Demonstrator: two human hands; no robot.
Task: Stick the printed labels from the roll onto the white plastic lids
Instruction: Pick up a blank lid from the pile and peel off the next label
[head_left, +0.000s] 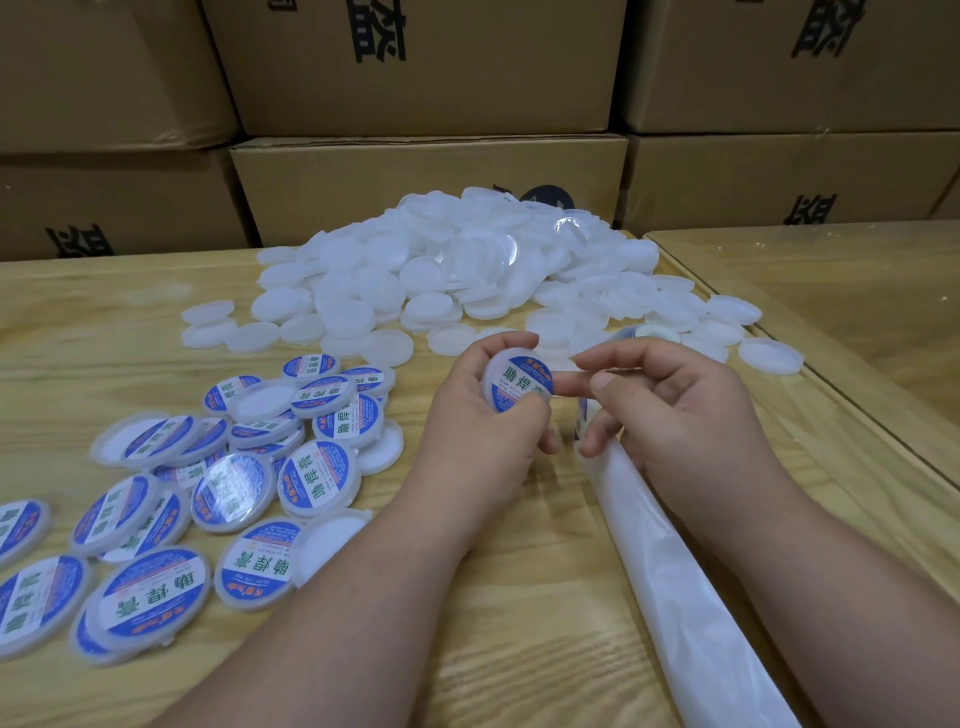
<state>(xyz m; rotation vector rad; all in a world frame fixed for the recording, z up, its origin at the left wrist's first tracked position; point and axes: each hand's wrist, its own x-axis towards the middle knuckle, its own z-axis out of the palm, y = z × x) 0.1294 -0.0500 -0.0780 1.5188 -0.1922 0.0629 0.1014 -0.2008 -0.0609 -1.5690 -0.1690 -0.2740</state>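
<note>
Gripping a white lid (518, 383) between curled fingers and thumb, the left hand (480, 426) holds it tilted up above the wooden table (519, 597), its blue and white printed label (522, 382) facing the camera. The thumb lies along the lid's lower edge and the fingertips wrap its upper rim, so the grasp is narrow and closed round the lid. The right hand (675, 410) sits just beside it; its thumb tip touches the right edge of the label, while the other fingers curl down round the liner strip (670, 566) of the label roll, which runs from that hand toward the lower right across the table. The roll's core (636, 335) peeks out just behind the right hand's knuckles. To the left lies a loose spread of labelled lids (171, 499), some overlapping, some upside down. Beyond the hands a heap of plain white lids (467, 275) rises at the table's far side, with stacked cardboard boxes (426, 78) behind it.
</note>
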